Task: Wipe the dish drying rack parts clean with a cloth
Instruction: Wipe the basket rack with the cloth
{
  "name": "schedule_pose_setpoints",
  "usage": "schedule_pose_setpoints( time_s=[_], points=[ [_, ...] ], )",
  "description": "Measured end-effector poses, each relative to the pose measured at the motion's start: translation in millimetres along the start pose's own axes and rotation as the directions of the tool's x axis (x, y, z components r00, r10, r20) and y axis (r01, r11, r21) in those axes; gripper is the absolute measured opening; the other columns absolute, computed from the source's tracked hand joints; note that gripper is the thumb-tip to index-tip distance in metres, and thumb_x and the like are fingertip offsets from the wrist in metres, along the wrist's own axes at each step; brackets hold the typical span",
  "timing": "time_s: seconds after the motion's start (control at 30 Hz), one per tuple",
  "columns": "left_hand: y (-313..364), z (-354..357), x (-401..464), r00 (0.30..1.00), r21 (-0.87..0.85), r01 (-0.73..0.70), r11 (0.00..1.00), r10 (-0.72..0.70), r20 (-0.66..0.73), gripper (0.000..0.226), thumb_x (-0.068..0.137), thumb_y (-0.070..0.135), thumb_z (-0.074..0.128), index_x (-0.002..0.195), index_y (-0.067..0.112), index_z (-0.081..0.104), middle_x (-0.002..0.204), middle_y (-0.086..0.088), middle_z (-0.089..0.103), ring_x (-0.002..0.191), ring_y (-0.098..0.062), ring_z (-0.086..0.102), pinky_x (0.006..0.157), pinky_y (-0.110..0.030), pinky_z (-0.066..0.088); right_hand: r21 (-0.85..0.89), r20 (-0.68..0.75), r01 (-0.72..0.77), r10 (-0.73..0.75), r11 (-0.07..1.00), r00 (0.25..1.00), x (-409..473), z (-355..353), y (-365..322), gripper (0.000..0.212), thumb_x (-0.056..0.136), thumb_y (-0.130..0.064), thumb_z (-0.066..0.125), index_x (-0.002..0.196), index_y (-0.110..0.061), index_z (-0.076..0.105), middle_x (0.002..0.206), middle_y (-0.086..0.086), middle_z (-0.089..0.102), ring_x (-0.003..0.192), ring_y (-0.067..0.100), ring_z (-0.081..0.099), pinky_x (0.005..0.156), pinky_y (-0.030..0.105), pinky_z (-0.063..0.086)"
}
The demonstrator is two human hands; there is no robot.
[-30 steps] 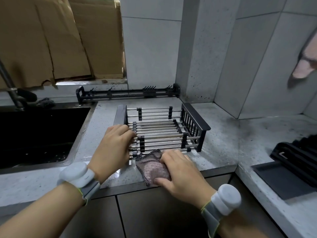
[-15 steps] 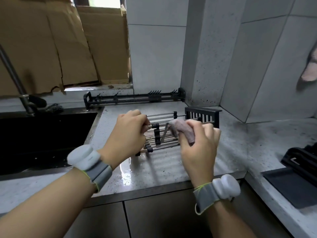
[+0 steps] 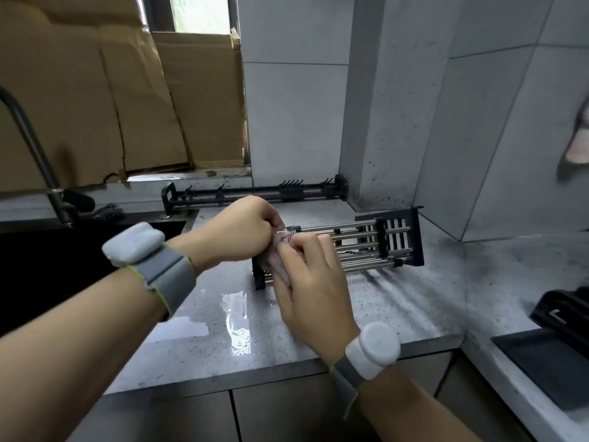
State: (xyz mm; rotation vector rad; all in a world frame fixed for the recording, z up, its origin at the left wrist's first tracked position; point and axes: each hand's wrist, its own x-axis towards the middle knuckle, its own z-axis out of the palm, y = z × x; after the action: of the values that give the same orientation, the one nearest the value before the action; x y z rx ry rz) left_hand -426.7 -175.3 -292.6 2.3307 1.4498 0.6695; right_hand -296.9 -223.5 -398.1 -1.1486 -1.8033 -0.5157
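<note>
A dish rack part [image 3: 369, 247] of steel rods with black end frames stands tilted up on its side on the grey countertop [image 3: 398, 314]. My left hand [image 3: 236, 232] grips its upper left end, fingers curled round the top rod. My right hand [image 3: 306, 282] holds a pinkish-grey cloth [image 3: 277, 264] bunched against the rods at that same left end. Most of the cloth is hidden under my fingers. A second long black rack rail [image 3: 255, 193] with hooks lies along the back wall.
A dark sink [image 3: 47, 266] with a faucet [image 3: 28, 145] lies at the left. A puddle of water [image 3: 236, 317] shines on the counter in front of the rack. A black tray and rack piece [image 3: 561, 339] sit at the right edge. Cardboard [image 3: 95, 106] covers the window.
The rack went from lying flat to standing tilted on its side. My right hand lifted the cloth off the counter and slid it leftward along the rods to meet my left hand.
</note>
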Motion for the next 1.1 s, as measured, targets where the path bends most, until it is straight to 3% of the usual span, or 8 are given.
schedule_pose_setpoints(
  time_s=[0.1,0.23,0.33,0.47,0.57,0.67,0.8,1.1],
  points=[
    [4.2,-12.0,3.9,0.993,-0.124,0.059,0.99,-0.046,0.107,0.03,0.083,-0.006,0.046,0.087,0.0,0.075,0.085,-0.013,0.073,0.078,-0.024,0.061,0.08,-0.041,0.055,-0.022,0.04,0.009,-0.008,1.0,0.999,10.3,-10.8,12.6,0.024,0.086,-0.013,0.062,0.109,-0.006,0.066,0.104,0.006,0.056,0.095,0.023,0.048,0.076,0.038,0.049],
    [14.4,-22.2,5.1,0.996,-0.233,0.055,0.971,-0.038,0.079,0.03,0.078,0.026,0.049,0.078,-0.001,0.063,0.081,-0.008,0.052,0.078,-0.02,0.043,0.076,-0.038,0.034,-0.04,-0.106,-0.245,0.24,0.969,0.965,32.8,-26.2,24.6,0.022,0.085,-0.012,0.054,0.104,-0.009,0.064,0.102,0.004,0.05,0.096,0.017,0.041,0.083,0.031,0.045],
    [24.6,-19.8,3.3,0.992,-0.367,0.112,0.924,-0.081,0.099,0.022,0.07,0.037,0.044,0.073,0.017,0.053,0.076,-0.004,0.05,0.076,-0.018,0.041,0.077,-0.039,0.031,-0.078,-0.035,-0.187,0.185,0.979,0.982,35.3,-21.1,1.6,0.023,0.089,-0.022,0.056,0.108,-0.01,0.064,0.102,0.005,0.049,0.093,0.018,0.036,0.078,0.027,0.031],
    [23.7,-20.7,-0.2,0.984,-0.453,0.169,0.875,-0.125,0.125,0.026,0.073,0.042,0.044,0.064,0.019,0.05,0.069,0.0,0.054,0.074,-0.019,0.045,0.083,-0.042,0.036,-0.109,0.026,-0.096,0.099,0.989,0.995,32.6,-13.4,-6.5,0.033,0.095,-0.031,0.049,0.117,-0.012,0.063,0.108,0.005,0.052,0.095,0.025,0.043,0.078,0.037,0.038],
    [17.7,-21.6,-1.5,0.988,-0.445,0.142,0.884,-0.098,0.12,0.037,0.072,0.043,0.042,0.072,0.012,0.062,0.076,-0.004,0.067,0.078,-0.021,0.053,0.094,-0.048,0.041,-0.089,-0.012,-0.03,0.029,0.996,1.0,34.8,-17.2,11.0,0.024,0.093,-0.021,0.055,0.112,-0.011,0.067,0.103,0.007,0.055,0.092,0.026,0.045,0.077,0.037,0.04],
    [11.6,-21.0,-1.3,0.995,-0.36,0.101,0.927,-0.1,0.021,0.034,0.076,0.043,0.048,0.071,0.012,0.063,0.07,0.0,0.062,0.071,-0.02,0.049,0.073,-0.039,0.039,-0.081,0.01,-0.047,0.048,0.996,0.999,31.8,-24.5,22.4,0.022,0.092,-0.018,0.055,0.109,-0.01,0.067,0.099,0.004,0.055,0.091,0.021,0.045,0.078,0.033,0.043],
    [-10.4,-21.4,4.2,0.994,-0.219,0.095,0.971,-0.106,-0.038,0.033,0.09,0.041,0.07,0.078,0.011,0.076,0.08,-0.001,0.074,0.077,-0.019,0.066,0.074,-0.032,0.05,-0.154,-0.059,-0.196,0.189,0.969,0.98,22.2,-43.6,60.7,0.026,0.09,-0.012,0.061,0.115,-0.008,0.067,0.097,0.003,0.053,0.09,0.018,0.044,0.074,0.036,0.049],
    [-11.6,-6.4,14.4,0.989,-0.118,0.033,0.992,-0.049,-0.142,0.03,0.089,0.033,0.074,0.07,0.011,0.067,0.063,-0.008,0.06,0.057,-0.018,0.046,0.06,-0.032,0.038,-0.084,-0.053,-0.242,0.239,0.967,0.97,19.9,-35.5,38.6,0.037,0.093,-0.021,0.058,0.129,-0.016,0.063,0.105,0.001,0.054,0.097,0.011,0.039,0.078,0.024,0.045]
  ],
)
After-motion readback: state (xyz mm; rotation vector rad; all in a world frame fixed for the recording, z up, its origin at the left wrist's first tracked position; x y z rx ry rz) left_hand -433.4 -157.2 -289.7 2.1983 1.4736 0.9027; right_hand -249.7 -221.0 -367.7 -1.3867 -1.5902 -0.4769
